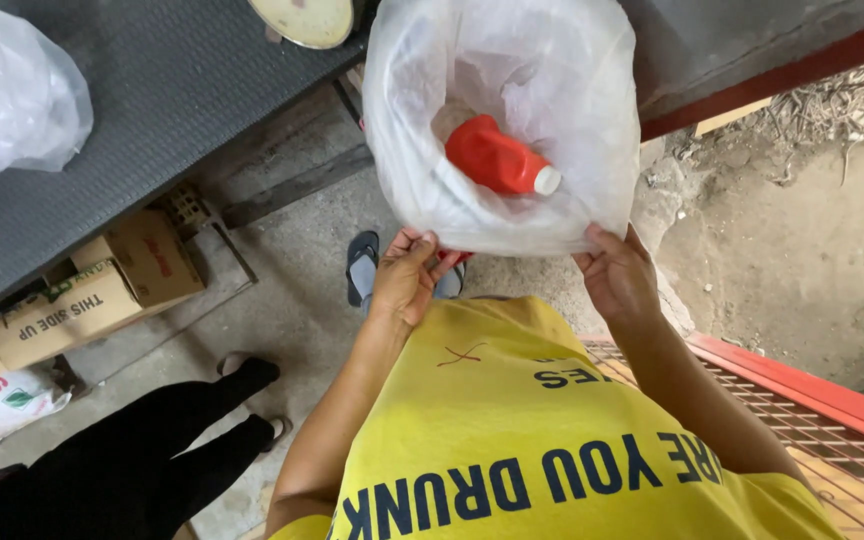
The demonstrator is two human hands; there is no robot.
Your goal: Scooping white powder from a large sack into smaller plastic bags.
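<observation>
I look down at my two bare hands holding a clear plastic bag (412,150) open at its near rim. My left hand (404,275) pinches the rim shut between fingers and thumb; my right hand (617,275) grips the other side. A red scoop (497,158) lies inside the bag. I judge the bag is being held open mid-filling; both grips must stay firm.

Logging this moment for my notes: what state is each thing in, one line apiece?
Clear plastic bag: mouth held open, hanging above the floor.
Red scoop: inside the bag, lying tilted on pale grain.
Left hand: shut on the bag's near rim.
Right hand: shut on the bag's near rim.
Cardboard box: closed, under the dark table.
Second plastic bag: bunched on the table.
</observation>
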